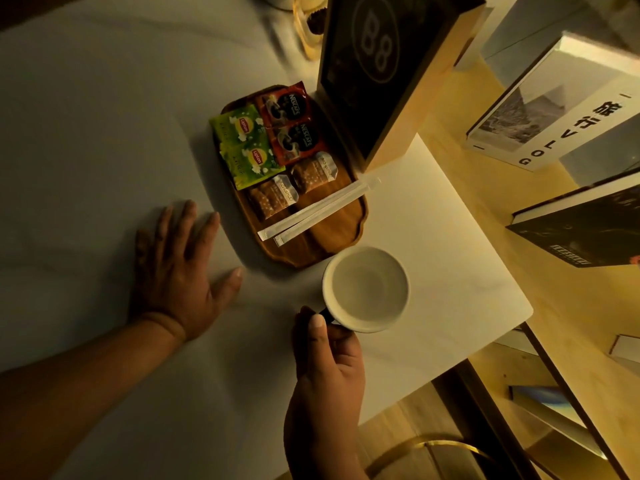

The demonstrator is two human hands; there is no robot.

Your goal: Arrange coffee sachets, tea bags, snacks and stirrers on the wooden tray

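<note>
The wooden tray [337, 233] lies mid-table. On it are two green Lipton tea bags [244, 147], two red Nescafe coffee sachets [292, 128], two wrapped brown snacks [294, 187] and two white paper-wrapped stirrers [317, 209] lying diagonally, their tips poking over the tray's right rim. My left hand [180, 271] rests flat on the white table left of the tray, fingers spread, holding nothing. My right hand [325, 362] pinches the dark handle of an empty white cup [367, 289] just below the tray's near end.
A tall dark sign with "B8" [377, 64] stands right behind the tray. Books [561, 109] lean on a wooden shelf at right. The white table's edge [485, 344] runs diagonally at lower right. A glass container [310, 26] stands at the back.
</note>
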